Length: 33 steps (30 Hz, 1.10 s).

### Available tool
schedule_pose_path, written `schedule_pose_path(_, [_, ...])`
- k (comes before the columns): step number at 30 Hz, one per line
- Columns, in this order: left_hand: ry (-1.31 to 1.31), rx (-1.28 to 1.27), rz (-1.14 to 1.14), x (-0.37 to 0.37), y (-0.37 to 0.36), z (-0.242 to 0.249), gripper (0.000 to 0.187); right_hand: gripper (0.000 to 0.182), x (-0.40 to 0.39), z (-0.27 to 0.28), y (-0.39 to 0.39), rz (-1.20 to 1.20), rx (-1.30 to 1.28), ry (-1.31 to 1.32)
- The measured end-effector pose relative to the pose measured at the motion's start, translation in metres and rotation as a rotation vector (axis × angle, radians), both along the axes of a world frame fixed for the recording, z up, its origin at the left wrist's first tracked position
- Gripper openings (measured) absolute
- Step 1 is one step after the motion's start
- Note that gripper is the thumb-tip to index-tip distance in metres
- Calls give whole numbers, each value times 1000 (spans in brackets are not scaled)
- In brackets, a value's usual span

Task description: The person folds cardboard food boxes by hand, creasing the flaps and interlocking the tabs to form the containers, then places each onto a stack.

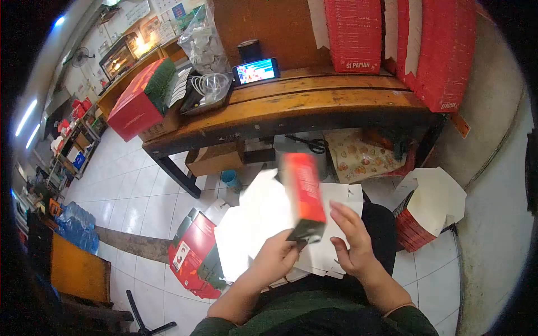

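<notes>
My left hand (274,259) is closed on the lower end of a red cardboard box (307,190), which stands upright and tilted, blurred by motion. Its bottom end is dark green. To the right of the box, my right hand (354,241) is open, fingers spread, apart from it. Beneath both hands, white unfolded cardboard sheets (246,229) lie across my lap. Beside them at the left, printed red and green flat cartons (196,255) lie on the floor.
A wooden bench (314,101) stands ahead, bearing a lit phone (256,71), a plastic bag (204,47) and stacks of red cartons (354,33). Scissors (308,143) lie below it. At the right is a stack of nested cartons (417,227); bottles (77,227) stand at the left.
</notes>
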<state>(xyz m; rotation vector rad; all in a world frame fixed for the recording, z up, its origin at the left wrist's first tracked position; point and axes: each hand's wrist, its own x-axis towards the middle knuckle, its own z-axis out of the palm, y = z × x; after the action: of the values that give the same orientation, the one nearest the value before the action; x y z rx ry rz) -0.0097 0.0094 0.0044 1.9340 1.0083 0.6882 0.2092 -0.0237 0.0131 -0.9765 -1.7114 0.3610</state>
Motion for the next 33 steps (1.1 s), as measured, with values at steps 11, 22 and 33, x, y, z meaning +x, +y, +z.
schedule_pose_path(11, [100, -135, 35, 7, -8, 20, 41, 18, 15, -1, 11, 206, -118, -97])
schedule_pose_path(22, [238, -31, -30, 19, -12, 26, 57, 22, 20, -24, 8, 162, -148, -101])
schedule_pose_path(33, [138, 975, -226, 49, 61, 50, 28, 31, 176, -31, -38, -287, -324, -88])
